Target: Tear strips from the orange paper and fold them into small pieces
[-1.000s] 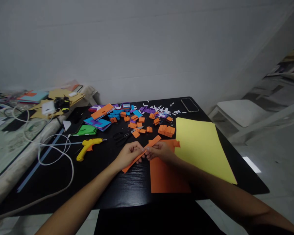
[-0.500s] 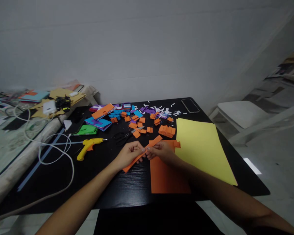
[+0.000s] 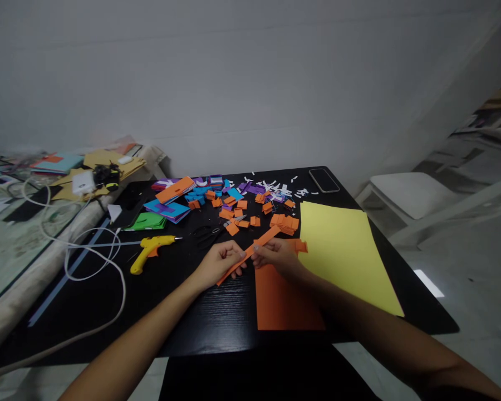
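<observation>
An orange paper strip [image 3: 268,234] slants between my hands over the front middle of the black table. My left hand [image 3: 221,262] pinches it at its middle, thumb on top, with the lower end showing past the fingers. My right hand [image 3: 278,256] pinches the same strip farther up, close to the left thumb. Under my right hand and forearm lies an orange sheet [image 3: 288,306], partly hidden by them. A small folded orange piece [image 3: 301,246] rests at its upper right. Just beyond the strip sits a stack of folded orange pieces [image 3: 284,223].
A yellow sheet [image 3: 346,250] covers the table's right side, a phone [image 3: 324,180] behind it. Scissors [image 3: 206,235], a yellow glue gun [image 3: 152,249] and its white cable are on the left. Coloured paper pieces and white scraps [image 3: 275,189] spread along the back. A white chair [image 3: 413,195] stands at right.
The strip has slid up and to the right through my fingers, so less of its lower end shows. It looks narrower now. Both hands stay nearly in place.
</observation>
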Motion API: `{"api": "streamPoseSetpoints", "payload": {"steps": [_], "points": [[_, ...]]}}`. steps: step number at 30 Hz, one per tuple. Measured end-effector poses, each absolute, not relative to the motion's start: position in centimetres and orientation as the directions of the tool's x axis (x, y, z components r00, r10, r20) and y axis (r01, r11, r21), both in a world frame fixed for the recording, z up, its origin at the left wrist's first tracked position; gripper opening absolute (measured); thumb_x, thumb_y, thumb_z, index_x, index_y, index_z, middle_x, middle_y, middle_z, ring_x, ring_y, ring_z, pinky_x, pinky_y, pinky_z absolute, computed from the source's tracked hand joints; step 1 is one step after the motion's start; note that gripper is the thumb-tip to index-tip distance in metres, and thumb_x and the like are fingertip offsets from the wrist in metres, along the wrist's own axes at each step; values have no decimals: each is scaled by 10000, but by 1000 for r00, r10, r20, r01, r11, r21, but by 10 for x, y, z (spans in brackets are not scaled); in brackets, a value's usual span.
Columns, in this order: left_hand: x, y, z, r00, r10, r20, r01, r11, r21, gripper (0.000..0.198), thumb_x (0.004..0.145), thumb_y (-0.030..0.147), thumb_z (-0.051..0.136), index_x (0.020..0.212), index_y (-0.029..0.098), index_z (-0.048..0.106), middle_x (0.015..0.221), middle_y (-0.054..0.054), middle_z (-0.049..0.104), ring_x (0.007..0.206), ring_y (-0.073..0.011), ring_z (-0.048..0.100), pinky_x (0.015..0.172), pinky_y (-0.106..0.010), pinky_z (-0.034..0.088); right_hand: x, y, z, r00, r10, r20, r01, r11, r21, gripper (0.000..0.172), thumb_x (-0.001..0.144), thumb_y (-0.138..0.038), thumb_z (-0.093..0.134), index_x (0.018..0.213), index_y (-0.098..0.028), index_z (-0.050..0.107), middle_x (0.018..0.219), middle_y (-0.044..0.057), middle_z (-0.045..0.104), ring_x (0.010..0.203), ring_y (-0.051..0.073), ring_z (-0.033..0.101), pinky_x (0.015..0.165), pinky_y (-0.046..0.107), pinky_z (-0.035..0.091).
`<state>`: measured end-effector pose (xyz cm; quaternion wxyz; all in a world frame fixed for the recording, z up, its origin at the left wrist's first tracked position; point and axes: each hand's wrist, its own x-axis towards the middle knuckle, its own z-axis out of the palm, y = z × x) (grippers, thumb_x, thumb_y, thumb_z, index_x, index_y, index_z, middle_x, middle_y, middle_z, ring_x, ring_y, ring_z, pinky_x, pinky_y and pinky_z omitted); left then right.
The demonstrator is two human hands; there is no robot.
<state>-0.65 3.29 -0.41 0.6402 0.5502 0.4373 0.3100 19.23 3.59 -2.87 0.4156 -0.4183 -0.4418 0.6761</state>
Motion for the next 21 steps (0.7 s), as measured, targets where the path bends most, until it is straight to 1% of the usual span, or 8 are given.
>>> {"api": "streamPoseSetpoints", "payload": {"steps": [3, 7, 10, 14, 17, 18, 21], "points": [[-6, 33, -5, 430, 877, -213, 75, 200, 977, 412, 796, 512, 761, 788, 125, 621, 679, -17, 682, 515, -94, 630, 466, -177, 492, 188, 33, -32, -366, 908, -204, -200, -290, -936, 484, 623, -587, 858, 764, -143, 724, 703, 47, 742, 575, 140, 686, 596, 285, 572], [-5, 32, -4, 435, 874, -215, 79, 201, 976, 427, 788, 527, 762, 789, 125, 619, 667, -10, 671, 506, -89, 619, 461, -174, 486, 187, 32, -34, -389, 901, -191, -204, -287, -936, 440, 642, -558, 856, 752, -150, 734, 696, 47, 745, 572, 141, 686, 588, 284, 569], [-5, 32, -3, 433, 874, -219, 84, 203, 976, 437, 783, 539, 761, 786, 127, 613, 662, -9, 669, 503, -91, 617, 458, -177, 486, 189, 34, -33, -377, 908, -181, -213, -275, -938, 401, 660, -536, 853, 755, -164, 739, 694, 40, 744, 586, 141, 688, 599, 287, 573], [-6, 32, -3, 428, 878, -216, 99, 192, 976, 426, 791, 527, 758, 785, 129, 606, 686, -18, 682, 512, -89, 621, 466, -176, 487, 192, 35, -29, -351, 917, -186, -195, -266, -944, 404, 653, -537, 854, 733, -160, 732, 679, 43, 741, 581, 146, 689, 610, 298, 575], [-7, 33, -3, 420, 881, -217, 107, 189, 976, 424, 786, 522, 764, 784, 130, 601, 682, -18, 684, 507, -87, 615, 468, -179, 485, 195, 37, -23, -296, 941, -166, -208, -233, -950, 418, 645, -534, 858, 725, -147, 722, 689, 49, 739, 578, 146, 684, 598, 293, 566], [-7, 33, -3, 417, 882, -217, 109, 189, 976, 424, 784, 520, 766, 782, 130, 600, 678, -17, 683, 504, -87, 612, 468, -180, 485, 196, 37, -21, -285, 945, -160, -198, -221, -955, 413, 670, -531, 845, 726, -141, 721, 687, 50, 736, 582, 145, 684, 603, 291, 565], [-7, 34, -2, 416, 883, -217, 107, 189, 976, 425, 783, 521, 766, 776, 130, 602, 671, -14, 680, 500, -85, 607, 466, -181, 479, 200, 40, -16, -228, 962, -150, -201, -197, -960, 403, 676, -519, 845, 720, -144, 703, 666, 44, 726, 578, 150, 680, 600, 292, 560]]}}
